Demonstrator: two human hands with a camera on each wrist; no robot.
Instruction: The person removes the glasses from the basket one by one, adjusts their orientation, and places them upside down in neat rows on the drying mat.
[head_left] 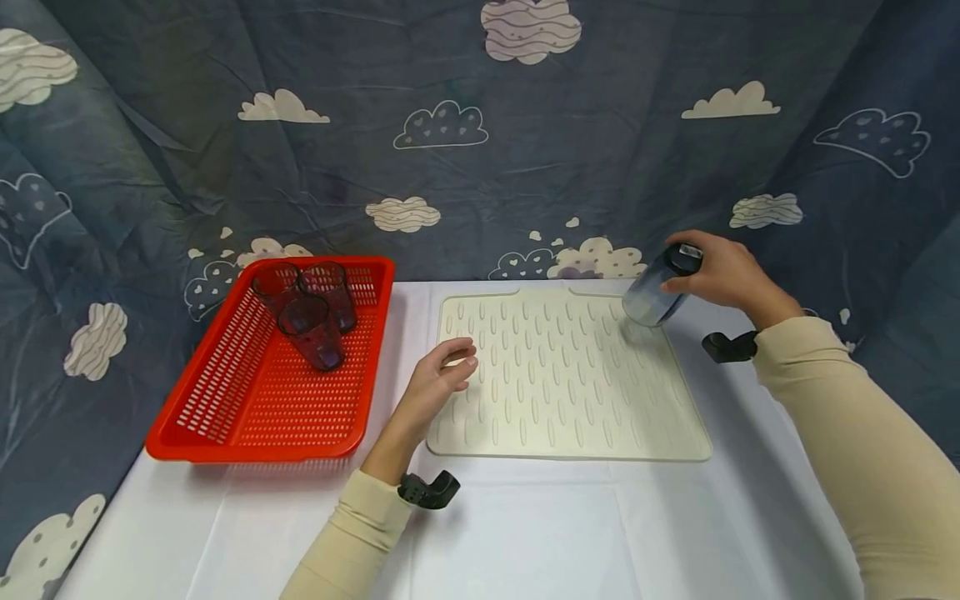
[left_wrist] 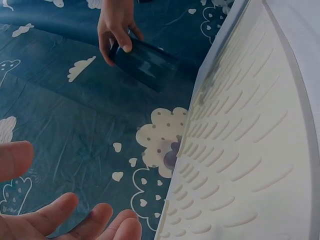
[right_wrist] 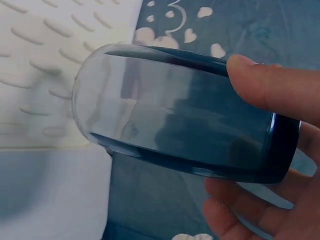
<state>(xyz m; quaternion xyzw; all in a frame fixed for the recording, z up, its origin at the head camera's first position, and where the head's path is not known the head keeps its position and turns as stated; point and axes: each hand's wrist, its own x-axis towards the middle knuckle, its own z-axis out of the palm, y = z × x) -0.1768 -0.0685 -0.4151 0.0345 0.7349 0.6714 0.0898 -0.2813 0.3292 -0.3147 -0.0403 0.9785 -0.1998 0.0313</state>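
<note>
A blue-tinted drinking glass (head_left: 654, 293) is in my right hand (head_left: 723, 271), which grips it near its dark base. The glass tilts with its base up and its mouth down, over the far right corner of a cream ridged drying mat (head_left: 555, 375). In the right wrist view, thumb and fingers lie on opposite sides of the glass (right_wrist: 175, 110); whether the mouth touches the mat cannot be told. My left hand (head_left: 437, 379) hovers by the mat's left edge, its fingers loosely bent and holding nothing. The left wrist view shows its fingertips (left_wrist: 92, 220) apart.
Left of the mat stands a red perforated basket (head_left: 202, 450). Three dark tinted glasses (head_left: 311, 333) lean together toward its back. A white cloth (head_left: 525, 525) covers the table, and a dark cloud-patterned curtain (head_left: 442, 67) hangs behind it and along the sides.
</note>
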